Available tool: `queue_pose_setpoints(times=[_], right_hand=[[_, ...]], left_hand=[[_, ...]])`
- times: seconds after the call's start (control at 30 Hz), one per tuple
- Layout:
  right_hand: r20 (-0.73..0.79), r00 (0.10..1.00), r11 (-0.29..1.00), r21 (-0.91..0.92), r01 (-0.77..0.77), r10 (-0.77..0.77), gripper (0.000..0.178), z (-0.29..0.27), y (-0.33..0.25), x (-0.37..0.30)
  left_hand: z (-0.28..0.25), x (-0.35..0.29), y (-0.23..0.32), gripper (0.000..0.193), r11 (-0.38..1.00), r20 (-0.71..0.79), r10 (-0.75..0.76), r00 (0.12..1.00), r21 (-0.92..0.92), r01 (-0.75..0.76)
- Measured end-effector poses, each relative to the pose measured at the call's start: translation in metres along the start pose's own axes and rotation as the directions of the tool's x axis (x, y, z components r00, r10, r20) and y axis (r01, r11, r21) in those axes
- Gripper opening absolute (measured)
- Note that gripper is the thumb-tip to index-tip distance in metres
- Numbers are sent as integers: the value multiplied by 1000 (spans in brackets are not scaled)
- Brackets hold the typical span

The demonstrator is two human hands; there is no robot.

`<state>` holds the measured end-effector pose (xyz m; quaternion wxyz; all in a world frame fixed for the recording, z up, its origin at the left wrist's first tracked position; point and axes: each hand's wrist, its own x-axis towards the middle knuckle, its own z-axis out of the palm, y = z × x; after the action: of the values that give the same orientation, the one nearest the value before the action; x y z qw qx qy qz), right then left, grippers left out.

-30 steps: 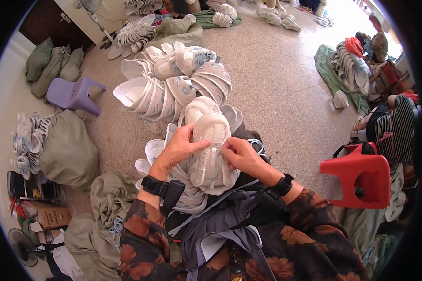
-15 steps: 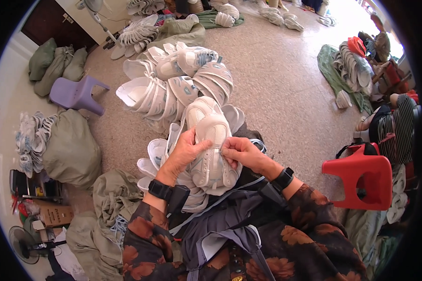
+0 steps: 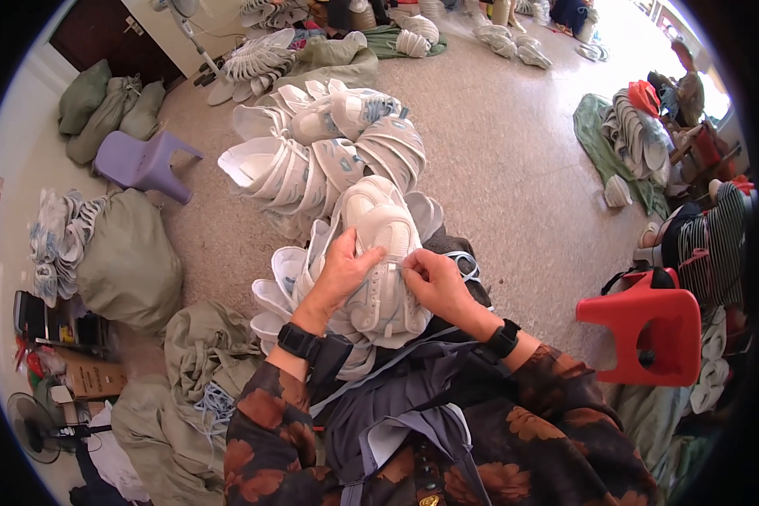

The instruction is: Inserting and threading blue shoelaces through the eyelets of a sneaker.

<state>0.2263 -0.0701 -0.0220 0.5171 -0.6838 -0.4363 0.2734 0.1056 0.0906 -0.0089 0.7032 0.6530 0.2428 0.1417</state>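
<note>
A white and beige sneaker upper (image 3: 390,302) lies over my lap, its open eyelet rows and tongue toward me. My left hand (image 3: 342,274) grips it from the left side, thumb laid across the tongue. My right hand (image 3: 444,288) is closed in a pinch at the right eyelet row. What sits between those fingertips is too small to make out. Under and beside the upper, more white uppers (image 3: 271,297) are stacked. Beyond it, a long curved row of nested uppers (image 3: 329,164) rests on the floor, some with blue-grey laces.
A purple stool (image 3: 143,162) and a stuffed olive sack (image 3: 131,266) stand left. At the right is a red stool (image 3: 641,325), near a person in striped clothing (image 3: 713,253). Light blue laces (image 3: 215,405) lie on olive cloth. More uppers (image 3: 634,135) lie on green cloth far right.
My right hand's fingertips have shifted slightly along the right eyelet row and closed more tightly. My left hand keeps its hold on the upper. The whole view has tilted a little.
</note>
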Motion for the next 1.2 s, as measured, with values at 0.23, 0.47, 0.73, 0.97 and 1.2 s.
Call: queue_pose_setpoints(times=[0.23, 0.47, 0.73, 0.97, 1.2], right_hand=[[45, 955, 893, -346, 290, -292, 9, -5, -9, 7], [169, 890, 761, -466, 451, -424, 11, 3, -32, 18], [305, 856, 499, -711, 496, -417, 15, 8, -38, 30], [37, 752, 709, -305, 636, -658, 8, 10, -98, 75], [5, 869, 863, -119, 492, -495, 14, -3, -68, 55]], left_hand=[[0, -2, -2, 39, 1000, -8, 26, 1000, 4, -26], [-3, 5, -15, 37, 997, -88, 81, 993, -14, -82], [8, -63, -9, 25, 699, -382, 648, 659, 641, -316], [20, -79, 15, 17, 318, 156, 744, 649, 773, -550], [-18, -46, 37, 10, 83, 207, 471, 858, 957, -277]])
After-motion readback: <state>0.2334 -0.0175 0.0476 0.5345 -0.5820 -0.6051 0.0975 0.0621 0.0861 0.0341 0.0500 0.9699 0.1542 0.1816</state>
